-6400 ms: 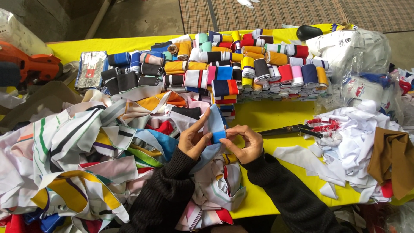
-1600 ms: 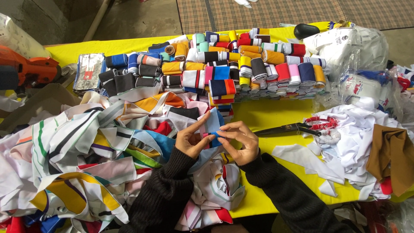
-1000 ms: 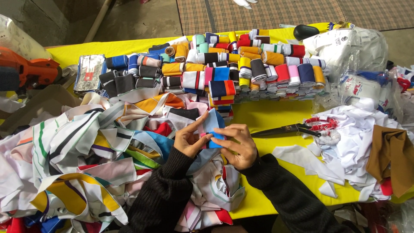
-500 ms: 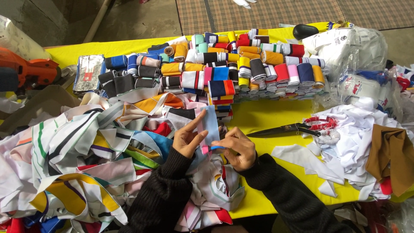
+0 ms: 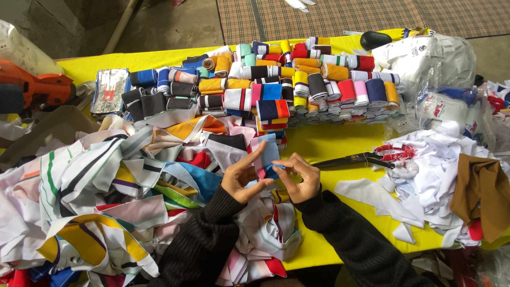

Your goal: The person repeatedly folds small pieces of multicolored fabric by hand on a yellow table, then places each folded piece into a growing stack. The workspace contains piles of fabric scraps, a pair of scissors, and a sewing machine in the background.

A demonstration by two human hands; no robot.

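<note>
**Both hands pinch a blue fabric strip amid piled ribbing**

A heap of loose striped fabric strips [image 5: 106, 196] crowds the yellow worktop [image 5: 340, 149] on the left; rows of rolled bands [image 5: 297, 85] lie beyond, scissors [image 5: 356, 158] just right, white scraps [image 5: 425, 175] farther right. The left hand [image 5: 241, 178] and right hand [image 5: 297, 178], fingers closed, grip a soft blue strip [image 5: 268, 154] between them, above the pile's edge at centre.

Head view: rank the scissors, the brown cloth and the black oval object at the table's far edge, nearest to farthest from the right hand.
From the right hand:
1. Scissors, just right of it on the yellow table.
2. Brown cloth, far right on the white scraps.
3. Black oval object, at the far edge.
</note>
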